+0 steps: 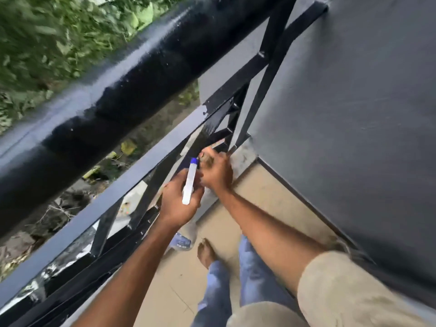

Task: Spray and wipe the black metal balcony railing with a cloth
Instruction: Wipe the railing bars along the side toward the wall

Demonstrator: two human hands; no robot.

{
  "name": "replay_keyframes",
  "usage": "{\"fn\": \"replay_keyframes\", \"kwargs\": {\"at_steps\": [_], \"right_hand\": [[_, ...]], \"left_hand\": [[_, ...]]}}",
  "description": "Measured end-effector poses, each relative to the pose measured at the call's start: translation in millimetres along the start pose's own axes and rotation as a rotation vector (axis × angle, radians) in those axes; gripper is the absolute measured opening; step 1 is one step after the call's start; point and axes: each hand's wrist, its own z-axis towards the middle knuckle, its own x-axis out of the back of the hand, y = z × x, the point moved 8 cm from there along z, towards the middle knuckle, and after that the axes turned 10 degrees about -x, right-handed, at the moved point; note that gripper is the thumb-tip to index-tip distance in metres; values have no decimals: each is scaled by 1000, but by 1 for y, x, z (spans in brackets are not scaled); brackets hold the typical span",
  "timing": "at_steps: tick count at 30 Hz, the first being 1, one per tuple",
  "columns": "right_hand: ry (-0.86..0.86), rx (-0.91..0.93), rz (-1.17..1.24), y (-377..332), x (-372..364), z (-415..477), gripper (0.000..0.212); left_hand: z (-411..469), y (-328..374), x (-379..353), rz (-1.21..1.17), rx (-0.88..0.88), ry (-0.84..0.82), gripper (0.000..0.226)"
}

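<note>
Gripping spray bottle (190,182), left hand (178,201); right hand (217,172) bunching cloth (207,158) by railing (132,90)

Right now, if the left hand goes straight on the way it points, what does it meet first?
The left hand would probably meet the diagonal railing bar, just beyond its spray bottle. The right hand with the cloth lies close beside that line; depth is unclear.
</note>
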Motion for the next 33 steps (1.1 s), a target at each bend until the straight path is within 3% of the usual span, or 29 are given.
{"fn": "replay_keyframes", "kwargs": {"at_steps": [4, 9, 17, 22, 27, 33], "right_hand": [[97, 18, 91, 13, -6, -1, 33], [185, -360, 259, 53, 3, 68, 28], [263, -554, 465, 75, 1, 74, 21], [292, -589, 607, 79, 7, 72, 26], [352, -501, 774, 68, 28, 59, 20], [300, -510, 682, 67, 25, 74, 19]], "left_hand": [[7, 2, -8, -38, -4, -43, 14], [12, 0, -13, -20, -91, -71, 7], [15, 1, -9, -70, -143, -99, 13], [10, -2, 0, -16, -121, -125, 14], [0, -9, 1, 31, -144, -131, 21], [1, -8, -1, 0, -107, -111, 20]]}}
